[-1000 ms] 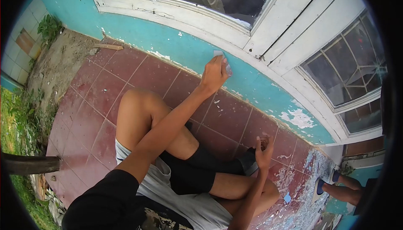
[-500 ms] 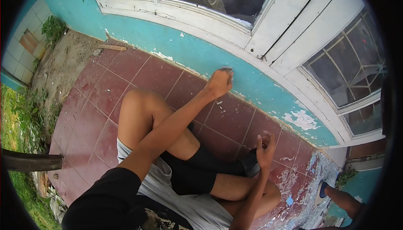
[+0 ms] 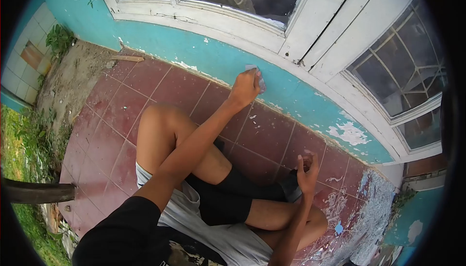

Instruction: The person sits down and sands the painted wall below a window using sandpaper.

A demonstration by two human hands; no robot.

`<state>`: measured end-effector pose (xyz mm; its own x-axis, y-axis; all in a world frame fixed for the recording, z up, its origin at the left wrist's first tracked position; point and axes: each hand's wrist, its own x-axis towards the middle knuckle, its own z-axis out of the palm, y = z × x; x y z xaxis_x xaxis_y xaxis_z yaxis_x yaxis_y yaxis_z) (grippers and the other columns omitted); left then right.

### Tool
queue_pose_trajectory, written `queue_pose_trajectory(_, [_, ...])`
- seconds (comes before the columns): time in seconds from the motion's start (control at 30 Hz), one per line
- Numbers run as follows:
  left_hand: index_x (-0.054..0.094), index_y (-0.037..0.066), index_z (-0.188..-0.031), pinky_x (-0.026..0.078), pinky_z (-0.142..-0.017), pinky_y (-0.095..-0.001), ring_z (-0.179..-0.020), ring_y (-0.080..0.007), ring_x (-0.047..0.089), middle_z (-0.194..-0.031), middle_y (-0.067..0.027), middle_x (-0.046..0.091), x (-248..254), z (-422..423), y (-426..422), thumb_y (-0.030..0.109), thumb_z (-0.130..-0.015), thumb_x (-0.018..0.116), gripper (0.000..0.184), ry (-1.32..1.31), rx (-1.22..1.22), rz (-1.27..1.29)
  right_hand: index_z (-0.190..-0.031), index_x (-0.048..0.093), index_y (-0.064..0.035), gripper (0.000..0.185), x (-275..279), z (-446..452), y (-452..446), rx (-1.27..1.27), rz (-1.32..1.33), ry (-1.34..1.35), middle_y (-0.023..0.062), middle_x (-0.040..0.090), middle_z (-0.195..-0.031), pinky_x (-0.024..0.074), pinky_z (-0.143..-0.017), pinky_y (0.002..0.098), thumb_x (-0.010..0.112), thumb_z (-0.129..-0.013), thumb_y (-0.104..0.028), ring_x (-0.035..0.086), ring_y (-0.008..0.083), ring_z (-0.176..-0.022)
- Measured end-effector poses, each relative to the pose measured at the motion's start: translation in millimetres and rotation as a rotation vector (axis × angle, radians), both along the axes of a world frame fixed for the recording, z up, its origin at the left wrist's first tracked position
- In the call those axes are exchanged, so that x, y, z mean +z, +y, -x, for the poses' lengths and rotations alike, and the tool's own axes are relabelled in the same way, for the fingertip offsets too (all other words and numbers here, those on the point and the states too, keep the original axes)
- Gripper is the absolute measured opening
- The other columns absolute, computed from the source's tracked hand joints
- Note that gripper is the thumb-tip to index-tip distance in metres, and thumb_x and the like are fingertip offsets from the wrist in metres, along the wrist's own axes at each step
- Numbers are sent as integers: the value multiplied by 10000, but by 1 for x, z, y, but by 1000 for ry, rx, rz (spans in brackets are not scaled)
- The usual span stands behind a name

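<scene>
My left hand (image 3: 245, 87) is closed on a thin, flat greyish piece (image 3: 262, 85), pressed against the turquoise wall (image 3: 218, 55) below the window. An edge of the piece shows above the fingers and another to their right; its exact kind I cannot make out. My right hand (image 3: 307, 173) hovers by my dark shoe, its fingers loosely curved and apart from the thumb, with nothing visible in it. Bare white patches (image 3: 350, 133) of peeled paint mark the wall to the right.
I sit cross-legged on red floor tiles (image 3: 259, 137). White window frames (image 3: 228, 21) run above the wall. Pale paint scraps (image 3: 374, 203) litter the floor at right, near a small blue piece (image 3: 339, 228). A wooden strip (image 3: 128, 58) lies at far left.
My left hand has slid a little left and up along the wall, and more of the grey piece shows. My right hand stays put. Another person's foot at lower right has left the view.
</scene>
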<state>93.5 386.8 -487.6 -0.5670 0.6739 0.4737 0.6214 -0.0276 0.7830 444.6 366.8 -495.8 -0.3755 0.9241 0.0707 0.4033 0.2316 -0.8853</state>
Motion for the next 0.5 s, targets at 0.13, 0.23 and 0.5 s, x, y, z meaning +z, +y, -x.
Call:
queue_pose_trajectory(0.13, [593,-60,-856,484,-669,-519,-761,-493,619,-812,-304,630,-14,-2,1,94,-971,549,198,156,-95,34,-1226,541,-15,269,4,8,2,12,1,14,25,582,-834,438,-559,228,634,-985,-89,570,71,-667])
queue_pose_trajectory(0.23, [600,-58,-875,499,-692,-519,-763,-486,627,-829,-293,643,9,4,-1,104,-964,559,189,56,-17,-21,-1223,543,-13,267,-1,4,0,-5,22,4,26,587,-835,441,-560,228,637,-985,-92,577,74,-665])
queue_pose_trajectory(0.5, [567,-45,-834,481,-634,-541,-710,-500,616,-771,-287,631,0,0,1,112,-971,562,208,156,-75,42,-1215,555,-24,270,4,10,2,5,-11,-3,32,603,-809,439,-546,236,650,-971,-88,582,75,-645])
